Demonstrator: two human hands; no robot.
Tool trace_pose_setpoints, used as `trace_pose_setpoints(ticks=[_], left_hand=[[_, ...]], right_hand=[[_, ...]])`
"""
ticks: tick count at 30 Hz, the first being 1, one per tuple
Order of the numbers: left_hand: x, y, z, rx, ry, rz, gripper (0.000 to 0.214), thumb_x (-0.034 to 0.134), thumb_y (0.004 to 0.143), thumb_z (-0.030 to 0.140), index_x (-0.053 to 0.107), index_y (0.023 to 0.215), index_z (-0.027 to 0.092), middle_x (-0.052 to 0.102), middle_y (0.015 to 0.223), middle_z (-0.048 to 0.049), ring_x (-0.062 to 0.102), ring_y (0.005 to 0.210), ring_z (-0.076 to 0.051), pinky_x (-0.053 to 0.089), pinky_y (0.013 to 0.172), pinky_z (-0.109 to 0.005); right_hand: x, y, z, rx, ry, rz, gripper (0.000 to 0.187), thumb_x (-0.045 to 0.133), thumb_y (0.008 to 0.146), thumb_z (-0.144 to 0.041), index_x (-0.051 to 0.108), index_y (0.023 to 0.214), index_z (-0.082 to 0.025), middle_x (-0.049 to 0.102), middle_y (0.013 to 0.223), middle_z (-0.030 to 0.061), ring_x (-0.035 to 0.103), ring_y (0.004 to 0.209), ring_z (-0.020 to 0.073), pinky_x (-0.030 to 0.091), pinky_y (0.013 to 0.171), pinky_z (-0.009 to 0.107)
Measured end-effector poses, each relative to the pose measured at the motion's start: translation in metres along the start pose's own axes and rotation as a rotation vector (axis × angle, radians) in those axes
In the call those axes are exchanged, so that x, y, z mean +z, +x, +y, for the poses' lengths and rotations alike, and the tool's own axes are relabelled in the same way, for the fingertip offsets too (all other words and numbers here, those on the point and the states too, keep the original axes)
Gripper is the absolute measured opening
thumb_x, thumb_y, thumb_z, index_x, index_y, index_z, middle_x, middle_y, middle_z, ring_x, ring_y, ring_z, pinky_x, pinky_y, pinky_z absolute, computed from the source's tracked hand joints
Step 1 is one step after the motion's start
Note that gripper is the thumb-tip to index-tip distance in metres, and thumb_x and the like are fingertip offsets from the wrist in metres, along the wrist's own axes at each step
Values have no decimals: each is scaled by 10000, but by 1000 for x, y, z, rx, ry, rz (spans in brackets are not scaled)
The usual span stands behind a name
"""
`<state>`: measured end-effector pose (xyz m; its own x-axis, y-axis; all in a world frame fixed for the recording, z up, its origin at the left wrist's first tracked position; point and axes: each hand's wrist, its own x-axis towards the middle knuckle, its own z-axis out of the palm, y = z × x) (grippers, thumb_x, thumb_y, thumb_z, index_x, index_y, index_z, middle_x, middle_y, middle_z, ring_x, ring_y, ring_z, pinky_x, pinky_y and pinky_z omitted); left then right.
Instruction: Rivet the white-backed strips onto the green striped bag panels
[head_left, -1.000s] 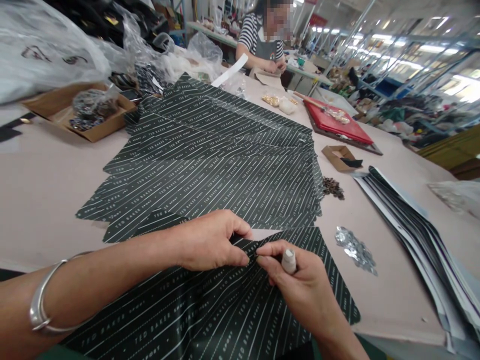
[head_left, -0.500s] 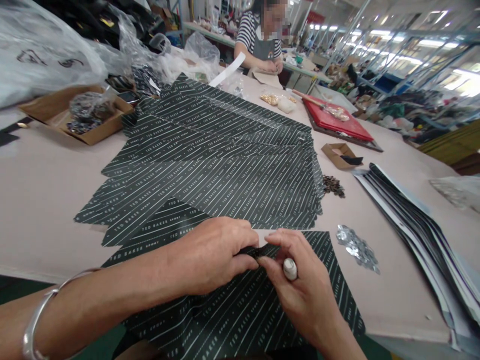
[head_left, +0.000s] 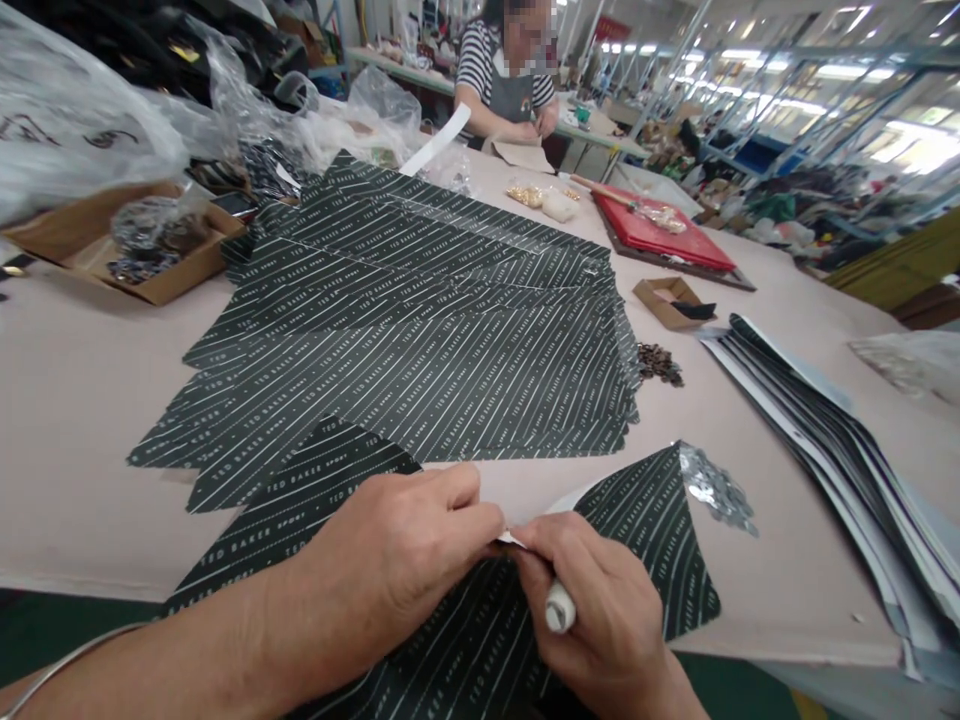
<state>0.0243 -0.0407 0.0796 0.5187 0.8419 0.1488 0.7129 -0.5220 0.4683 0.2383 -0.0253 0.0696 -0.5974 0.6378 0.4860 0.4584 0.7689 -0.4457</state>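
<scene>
A dark fabric panel (head_left: 664,530) with white slanted stripes and "TED BAKER SPORT" lettering lies in front of me. My left hand (head_left: 412,540) is closed, pinching the panel's upper edge. Right beside it, my right hand (head_left: 600,590) pinches the same edge, and the fingertips of both hands nearly meet. A bit of white backing shows between them. A white-ended, pen-like tool (head_left: 559,608) is tucked in my right hand; its other end is hidden. Past my hands lies a stack of matching panels (head_left: 450,360).
Silver metal pieces (head_left: 716,490) and brown ones (head_left: 658,364) lie to the right, near a small cardboard box (head_left: 673,303). Dark strips (head_left: 817,440) are stacked further right. A larger box (head_left: 161,285) stands left. Across the table a person (head_left: 506,90) handles brown material.
Both hands have moved slightly down, drawing the panel's edge with them. Its right corner now rises and folds toward the silver pieces. The view has shifted a little.
</scene>
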Motion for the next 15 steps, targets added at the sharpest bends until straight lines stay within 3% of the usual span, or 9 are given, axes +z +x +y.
trace_pose_setpoints(ticks=[4,9,11,13,15], left_hand=[[3,-1,-1,33,41,101,197,446,1029,187,549,862,202,501,797,13,468,654,-156,315,570,-332],[-5,5,-4,101,241,220,304,384,986,64,539,757,191,463,699,10,373,599,-180,265,590,-370],[-12,4,-13,158,338,272,261,411,981,54,607,854,171,467,691,22,413,633,-164,372,733,-365],[-16,1,-30,203,416,307,209,460,978,55,641,1034,142,528,735,25,490,708,-150,395,979,-422],[-10,-2,-54,244,432,323,255,465,979,60,625,1163,135,632,894,-12,572,828,-160,410,1006,-422]], right_hand=[[5,1,-1,1,-48,31,164,531,911,-42,601,991,-167,706,740,57,677,639,171,502,574,267],[17,9,4,23,-42,-1,193,482,921,-37,609,1007,-154,717,817,82,709,730,176,551,611,246],[20,14,8,70,-109,-12,224,457,914,-47,619,1029,-151,725,978,127,719,816,184,562,614,240],[21,18,14,137,-191,-44,247,459,900,-57,629,1053,-151,700,1129,155,721,867,193,571,618,244],[20,22,23,194,-263,-112,230,487,891,-65,639,1035,-160,705,1106,129,720,833,193,577,626,255]])
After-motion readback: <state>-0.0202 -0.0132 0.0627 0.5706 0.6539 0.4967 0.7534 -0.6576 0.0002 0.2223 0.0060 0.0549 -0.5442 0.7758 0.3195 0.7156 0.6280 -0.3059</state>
